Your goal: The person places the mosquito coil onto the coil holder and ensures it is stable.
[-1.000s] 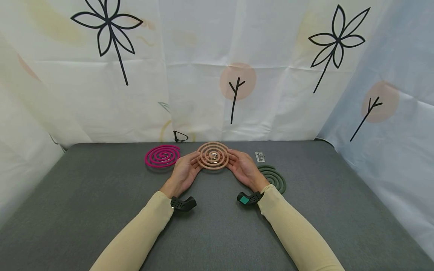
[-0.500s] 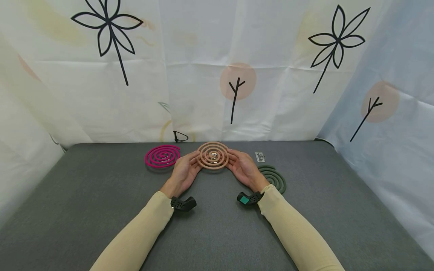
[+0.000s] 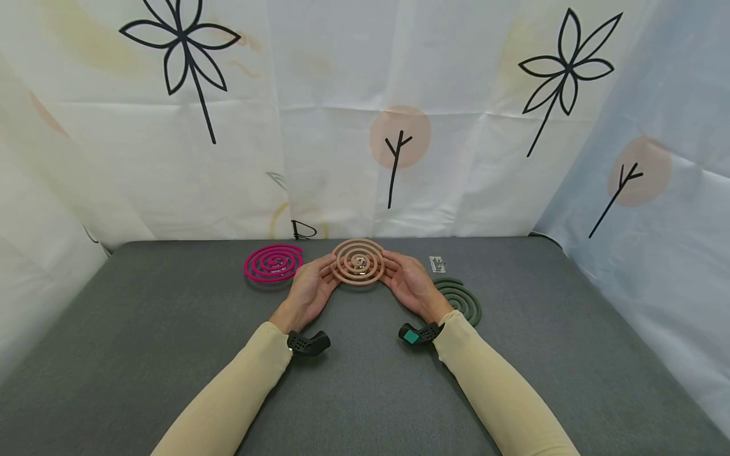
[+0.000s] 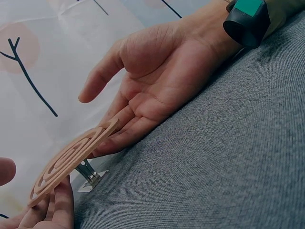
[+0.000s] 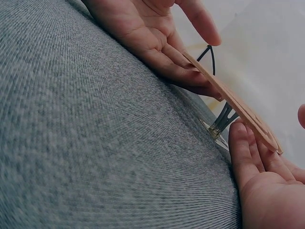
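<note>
A tan mosquito coil (image 3: 358, 240) sits level above the table between my two hands. Under it, a small metal coil stand (image 4: 90, 179) rises from the tabletop and meets the coil's underside. My left hand (image 3: 308, 288) touches the coil's left edge from below with extended fingers. On the opposite edge my right hand (image 3: 412, 285) does the same. Both thumbs stand up apart from the coil in the wrist views. The pink mosquito coil (image 3: 253, 263) is left of my left hand. Behind my right wrist, a green mosquito coil (image 3: 471, 305) is partly hidden.
A flat metal stand piece (image 3: 437, 264) lies on the grey cloth-covered table (image 3: 365, 392), just beyond the green coil. A patterned white curtain (image 3: 331, 139) hangs along the table's back edge and sides. The pink coil appears raised over its shadow.
</note>
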### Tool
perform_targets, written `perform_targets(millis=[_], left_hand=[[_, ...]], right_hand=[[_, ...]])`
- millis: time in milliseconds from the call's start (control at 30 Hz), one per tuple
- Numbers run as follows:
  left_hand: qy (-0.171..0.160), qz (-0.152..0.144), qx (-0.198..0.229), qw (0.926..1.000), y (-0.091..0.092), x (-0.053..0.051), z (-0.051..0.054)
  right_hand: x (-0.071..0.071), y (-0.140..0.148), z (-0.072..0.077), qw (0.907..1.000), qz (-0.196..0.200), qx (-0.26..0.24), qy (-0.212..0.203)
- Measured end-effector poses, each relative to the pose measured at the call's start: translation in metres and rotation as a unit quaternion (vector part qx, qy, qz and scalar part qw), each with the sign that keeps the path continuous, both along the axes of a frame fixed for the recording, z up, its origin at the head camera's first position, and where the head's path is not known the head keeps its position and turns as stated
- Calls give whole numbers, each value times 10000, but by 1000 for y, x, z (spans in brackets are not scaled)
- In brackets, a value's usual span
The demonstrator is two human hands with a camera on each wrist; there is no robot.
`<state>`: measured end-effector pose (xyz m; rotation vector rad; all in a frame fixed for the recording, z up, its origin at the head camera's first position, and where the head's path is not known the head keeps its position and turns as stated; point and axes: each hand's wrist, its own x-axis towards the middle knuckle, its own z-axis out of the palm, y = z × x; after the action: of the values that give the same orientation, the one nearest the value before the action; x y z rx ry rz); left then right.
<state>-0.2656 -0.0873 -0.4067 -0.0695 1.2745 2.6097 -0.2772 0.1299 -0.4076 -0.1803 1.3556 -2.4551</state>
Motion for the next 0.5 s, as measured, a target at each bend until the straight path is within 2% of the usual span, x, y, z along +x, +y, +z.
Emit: perform_targets(millis=[500], left_hand=[[-21, -13, 12, 10000, 0, -1, 0]], right_hand=[[0, 0, 0, 10000, -22, -20, -19]])
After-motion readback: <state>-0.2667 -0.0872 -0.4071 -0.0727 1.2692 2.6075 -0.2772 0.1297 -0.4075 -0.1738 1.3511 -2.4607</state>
